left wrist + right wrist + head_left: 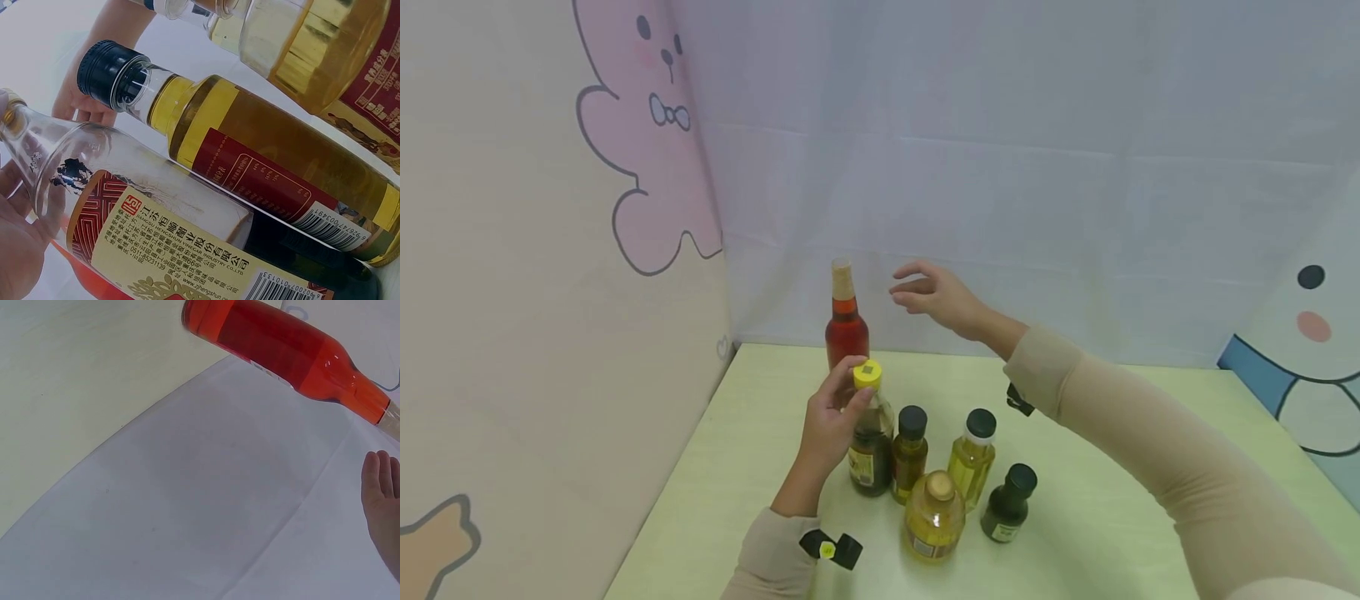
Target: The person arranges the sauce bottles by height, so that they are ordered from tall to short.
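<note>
- The pale green table (1112,533) carries everything, with a white cloth backdrop (1037,167) behind it and a cartoon-printed wall (550,250) to your left.
- Your right arm in its beige sleeve (1150,442) stretches across the table; your right hand (936,296) hangs in the air with fingers loosely extended, holding nothing, just beside the neck of the tall red bottle (846,321).
- That red bottle stands upright at the back of the table, apart from the front cluster; the right wrist view shows its red body (281,347) with your fingertips (381,500) near it and not touching.
- Your left hand (827,421) grips the neck of the dark vinegar bottle (871,446), fingers curled just under its yellow cap (867,374). It stands upright at the left front of the cluster.
- Touching or just beside it stands a small amber bottle (910,454) with a black cap.
- To its right stands a pale yellow oil bottle (972,458), also black-capped.
- In front sits a squat golden bottle (933,517).
- Furthest right stands a small dark bottle (1009,504).
</note>
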Available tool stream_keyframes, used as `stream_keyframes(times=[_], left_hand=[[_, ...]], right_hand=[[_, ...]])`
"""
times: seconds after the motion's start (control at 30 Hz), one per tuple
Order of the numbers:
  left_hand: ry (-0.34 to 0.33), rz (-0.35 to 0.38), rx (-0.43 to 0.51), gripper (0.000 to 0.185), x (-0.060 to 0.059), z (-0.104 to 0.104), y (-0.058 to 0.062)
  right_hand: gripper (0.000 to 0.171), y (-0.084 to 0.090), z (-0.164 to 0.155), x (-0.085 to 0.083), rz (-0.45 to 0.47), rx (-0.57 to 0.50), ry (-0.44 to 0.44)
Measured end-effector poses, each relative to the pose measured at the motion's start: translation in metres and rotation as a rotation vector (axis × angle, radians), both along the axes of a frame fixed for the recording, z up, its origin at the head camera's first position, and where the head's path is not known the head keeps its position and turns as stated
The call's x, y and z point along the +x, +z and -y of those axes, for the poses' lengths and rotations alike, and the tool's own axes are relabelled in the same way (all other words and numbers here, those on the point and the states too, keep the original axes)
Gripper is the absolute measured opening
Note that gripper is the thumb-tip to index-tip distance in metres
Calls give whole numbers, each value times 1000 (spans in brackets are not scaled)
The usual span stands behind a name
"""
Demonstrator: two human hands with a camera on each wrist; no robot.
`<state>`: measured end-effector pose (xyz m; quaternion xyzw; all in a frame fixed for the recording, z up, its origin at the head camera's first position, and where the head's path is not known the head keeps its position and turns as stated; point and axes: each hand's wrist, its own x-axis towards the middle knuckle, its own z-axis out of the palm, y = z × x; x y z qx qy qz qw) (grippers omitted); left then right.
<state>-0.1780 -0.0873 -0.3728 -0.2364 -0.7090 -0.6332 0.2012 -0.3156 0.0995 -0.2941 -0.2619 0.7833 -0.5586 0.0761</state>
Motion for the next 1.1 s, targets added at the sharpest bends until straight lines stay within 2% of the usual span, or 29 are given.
stream_keyframes(times=[1.1], left_hand=[[5, 5, -4, 31, 2, 1, 0]], right_hand=[[36, -2, -32, 35, -23, -61, 33]])
